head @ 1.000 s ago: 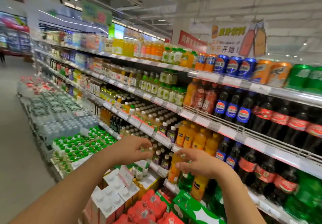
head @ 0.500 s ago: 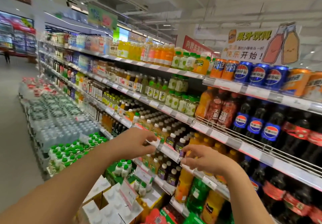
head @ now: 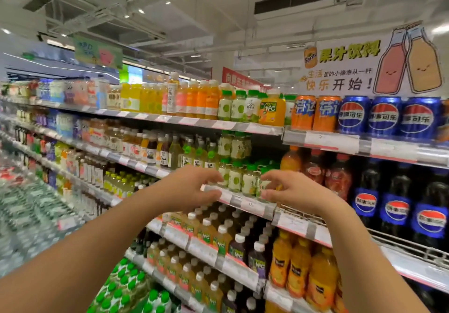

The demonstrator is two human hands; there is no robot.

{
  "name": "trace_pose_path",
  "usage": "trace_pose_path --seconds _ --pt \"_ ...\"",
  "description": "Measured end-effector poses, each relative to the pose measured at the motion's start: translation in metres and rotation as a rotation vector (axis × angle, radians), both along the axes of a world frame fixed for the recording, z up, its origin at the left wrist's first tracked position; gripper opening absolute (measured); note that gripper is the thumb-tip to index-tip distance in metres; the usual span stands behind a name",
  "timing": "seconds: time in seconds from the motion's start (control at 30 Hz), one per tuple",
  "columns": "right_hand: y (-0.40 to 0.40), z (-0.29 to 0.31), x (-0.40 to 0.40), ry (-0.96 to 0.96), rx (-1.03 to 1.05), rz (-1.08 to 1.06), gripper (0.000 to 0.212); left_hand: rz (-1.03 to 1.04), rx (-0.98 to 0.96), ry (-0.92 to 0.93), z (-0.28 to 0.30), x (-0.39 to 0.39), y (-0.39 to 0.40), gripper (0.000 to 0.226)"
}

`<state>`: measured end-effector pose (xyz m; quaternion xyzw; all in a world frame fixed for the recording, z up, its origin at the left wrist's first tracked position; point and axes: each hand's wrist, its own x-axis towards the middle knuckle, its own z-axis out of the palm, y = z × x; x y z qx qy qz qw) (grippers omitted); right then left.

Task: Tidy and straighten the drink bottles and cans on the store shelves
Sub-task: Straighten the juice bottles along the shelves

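Two hands reach up to a shelf edge (head: 245, 202). The left hand (head: 187, 187) and right hand (head: 294, 191) have bent fingers, holding nothing, just in front of small green-capped bottles (head: 239, 179) standing in a row.

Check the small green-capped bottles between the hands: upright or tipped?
Upright: the green-capped bottles stand with caps on top at the shelf edge.

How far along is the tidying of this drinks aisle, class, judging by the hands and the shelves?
Looks done: the blue cola cans stand upright, labels forward. In hand: the left hand and right hand reach toward the small green-capped pale juice bottles, gripping none yet. Left: that row, and possibly the white-capped yellow juice bottles below.
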<state>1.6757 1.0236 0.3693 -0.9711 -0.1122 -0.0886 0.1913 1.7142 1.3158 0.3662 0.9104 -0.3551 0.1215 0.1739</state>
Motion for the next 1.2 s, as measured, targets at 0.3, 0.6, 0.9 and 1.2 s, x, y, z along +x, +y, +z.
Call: trace_pose_path --seconds 0.3,0.6,0.9,1.2 --pt "0.007 0.048 0.065 -0.04 -0.161 -0.076 0.062 -0.134 -0.107 -0.074 0.036 0.112 -0.028 0.046" --pt "0.004 0.107 0.105 -0.35 -0.363 -0.359 0.053 -0.233 -0.323 -0.222 0.048 0.22 -0.054 0.051" --pt "0.009 0.14 0.19 -0.661 -0.174 -0.762 0.051 -0.098 -0.12 -0.514 -0.003 0.32 -0.063 0.087" --pt "0.023 0.13 0.243 -0.64 -0.18 -1.095 0.086 -0.217 -0.243 -0.625 -0.012 0.342 -0.067 0.086"
